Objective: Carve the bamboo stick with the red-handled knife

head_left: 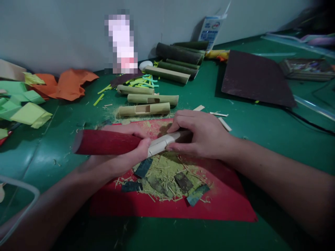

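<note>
My left hand [131, 141] is wrapped round a dark red sheet [104, 142] rolled about one end of a pale, peeled bamboo tube [162, 143]. My right hand [201, 134] closes over the tube's other end, fingers curled on it. The tube lies level just above a red paper sheet [230, 205] spread on the green table. Under the hands lies a heap of yellowish shavings [164, 177] with several dark green bark scraps [183, 181].
Three cut bamboo pieces [143, 109] lie just beyond the red sheet, and darker green tubes [178, 57] are stacked by the wall. Crumpled orange and green paper [28, 101] sits at the left, a dark sandpaper sheet [256, 78] at the right, a clear container rim [23, 195] near left.
</note>
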The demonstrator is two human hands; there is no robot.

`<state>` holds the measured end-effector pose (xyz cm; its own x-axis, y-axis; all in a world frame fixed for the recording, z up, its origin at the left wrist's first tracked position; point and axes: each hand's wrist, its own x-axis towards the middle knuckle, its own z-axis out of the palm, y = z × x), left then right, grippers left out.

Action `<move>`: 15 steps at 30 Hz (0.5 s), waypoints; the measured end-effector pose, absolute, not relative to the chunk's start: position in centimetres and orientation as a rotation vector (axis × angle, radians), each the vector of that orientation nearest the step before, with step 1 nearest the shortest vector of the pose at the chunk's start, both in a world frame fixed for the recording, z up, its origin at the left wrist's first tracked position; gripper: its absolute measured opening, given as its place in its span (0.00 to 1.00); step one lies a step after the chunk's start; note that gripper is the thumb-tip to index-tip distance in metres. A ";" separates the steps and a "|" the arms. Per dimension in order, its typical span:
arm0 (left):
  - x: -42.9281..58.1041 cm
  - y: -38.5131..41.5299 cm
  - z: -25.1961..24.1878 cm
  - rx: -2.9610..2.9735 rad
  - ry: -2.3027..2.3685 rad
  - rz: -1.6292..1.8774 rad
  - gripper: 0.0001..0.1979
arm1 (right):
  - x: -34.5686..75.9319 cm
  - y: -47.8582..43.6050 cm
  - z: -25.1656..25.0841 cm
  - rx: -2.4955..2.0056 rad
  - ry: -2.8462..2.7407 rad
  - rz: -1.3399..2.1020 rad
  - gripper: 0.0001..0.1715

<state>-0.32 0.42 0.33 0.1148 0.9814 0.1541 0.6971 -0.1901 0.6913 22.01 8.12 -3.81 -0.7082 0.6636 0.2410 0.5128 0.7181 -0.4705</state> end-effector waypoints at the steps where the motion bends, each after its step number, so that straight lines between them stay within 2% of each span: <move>1: -0.4 0.3 0.3 1.942 1.633 0.824 0.07 | 22.0 8.1 -3.8 -0.902 -2.525 0.523 0.17; 4: -0.8 0.0 -0.1 1.896 1.635 0.843 0.06 | 22.0 8.1 -3.9 -0.907 -2.523 0.510 0.17; 7: -1.3 -0.4 -0.8 1.751 1.690 1.072 0.06 | 22.0 8.0 -3.9 -0.916 -2.517 0.508 0.17; 11: -1.3 -0.4 -1.2 1.640 1.636 0.951 0.05 | 22.0 8.0 -3.8 -0.902 -2.522 0.518 0.17; 15: -1.4 0.0 -1.2 1.766 1.641 0.891 0.07 | 22.0 8.1 -3.8 -0.883 -2.531 0.524 0.17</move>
